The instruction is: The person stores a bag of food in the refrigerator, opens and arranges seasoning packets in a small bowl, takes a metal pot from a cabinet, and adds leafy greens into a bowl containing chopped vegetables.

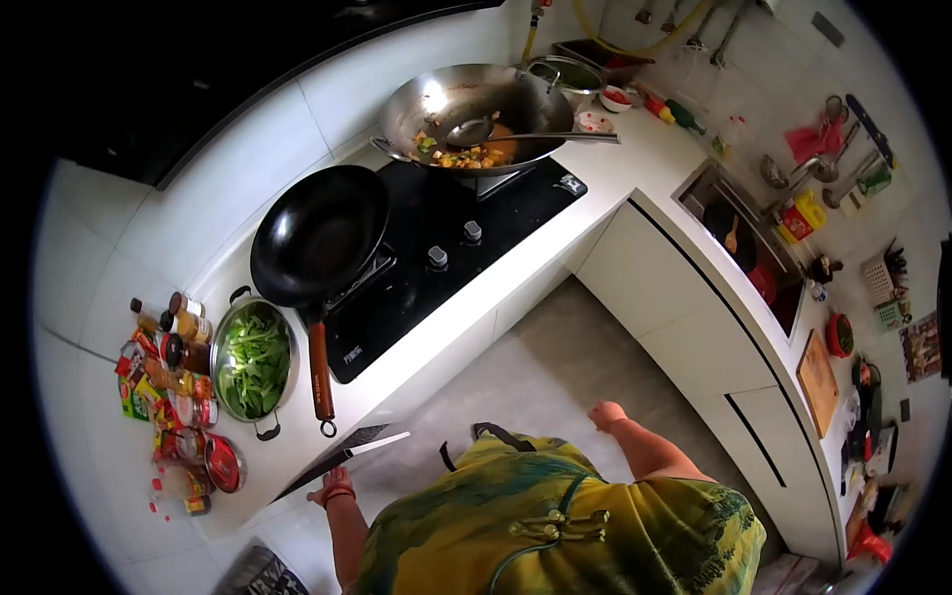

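Beside the cooktop (426,223), stood with left hand (335,484) near a dark panel (363,435), its grip impossible to judge, and right hand (607,415) loosely uncurled and bare, with food (471,159) apparently cooked in the steel wok (412,104) and greens (253,362) apparently raw in the pot (292,372).

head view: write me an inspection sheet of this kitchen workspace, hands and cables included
surface: white counter, black glass hob set into it
things in use: steel wok on the hob with diced food and a ladle; black wok beside it, no food seen inside; cut greens in a steel pan
clutter: bottles and jars crowded beside the greens
left hand: near the counter's left end, contact unclear
right hand: over the floor, nothing seen in it
cables: nothing seen; yellow hose by the wall
surroundings: wooden board on the right-hand counter
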`<state>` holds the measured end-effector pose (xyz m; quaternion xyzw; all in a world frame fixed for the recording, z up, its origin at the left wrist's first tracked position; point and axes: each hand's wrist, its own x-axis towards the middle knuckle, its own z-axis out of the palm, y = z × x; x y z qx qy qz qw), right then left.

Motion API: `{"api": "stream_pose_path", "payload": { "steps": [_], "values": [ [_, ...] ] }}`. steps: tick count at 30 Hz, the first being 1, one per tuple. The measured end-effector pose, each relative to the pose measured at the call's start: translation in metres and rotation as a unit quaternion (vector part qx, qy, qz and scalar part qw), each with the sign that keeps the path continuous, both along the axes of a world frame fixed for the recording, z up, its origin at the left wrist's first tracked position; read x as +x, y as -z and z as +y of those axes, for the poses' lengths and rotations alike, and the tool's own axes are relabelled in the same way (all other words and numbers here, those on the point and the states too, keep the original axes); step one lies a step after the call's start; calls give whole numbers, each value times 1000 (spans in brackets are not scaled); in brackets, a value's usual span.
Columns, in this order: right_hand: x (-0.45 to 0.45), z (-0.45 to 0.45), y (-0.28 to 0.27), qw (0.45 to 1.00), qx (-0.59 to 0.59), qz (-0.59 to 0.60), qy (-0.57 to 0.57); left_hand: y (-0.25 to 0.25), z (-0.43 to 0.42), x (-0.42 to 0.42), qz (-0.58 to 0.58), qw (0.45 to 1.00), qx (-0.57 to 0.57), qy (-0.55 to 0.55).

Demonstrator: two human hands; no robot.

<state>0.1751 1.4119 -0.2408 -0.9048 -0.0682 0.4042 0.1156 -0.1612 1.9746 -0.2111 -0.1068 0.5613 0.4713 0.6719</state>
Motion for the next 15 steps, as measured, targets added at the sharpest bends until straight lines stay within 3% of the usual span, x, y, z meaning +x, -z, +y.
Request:
{"api": "stream_pose_path", "payload": {
  "steps": [2, 6, 7, 15],
  "values": [
    [-10, 9, -7, 996, 6, 61, 70, 4, 11, 6, -12, 999, 32, -13],
    [-50, 3, -15, 999, -11, -41, 3, -45, 5, 56, -20, 998, 47, -34],
    [-67, -7, -16, 998, -1, -46, 45, -47, 7, 57, -17, 998, 48, -31],
    [-180, -56, -11, 976, -38, -75, 199, 0, 28, 37, 37, 991, 23, 126]
  ]
}}
